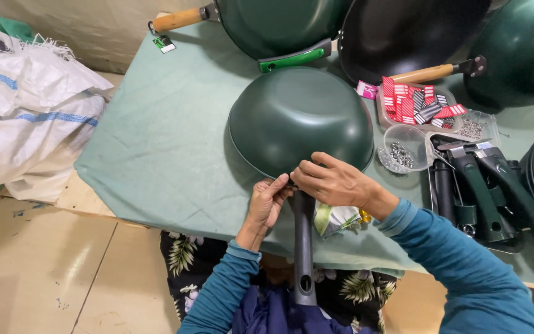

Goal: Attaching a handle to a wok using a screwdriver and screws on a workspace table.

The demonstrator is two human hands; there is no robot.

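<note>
A dark green pan [301, 117] lies upside down on the green-covered table [168, 142]. Its long dark handle [303, 247] points toward me over the table edge. My left hand [266, 204] pinches the spot where the handle meets the pan rim. My right hand [335, 182] presses its fingertips on the same joint from the right. Whether a small part sits under the fingers is hidden. A folded cloth [336, 219] lies under my right wrist.
More pans [279, 25] with wooden handles [177, 20] crowd the far edge. At the right are a tray of red and striped tags [418, 105], a clear cup of small metal pieces [403, 151] and several dark loose handles [483, 185]. White sacks [26, 105] lie left.
</note>
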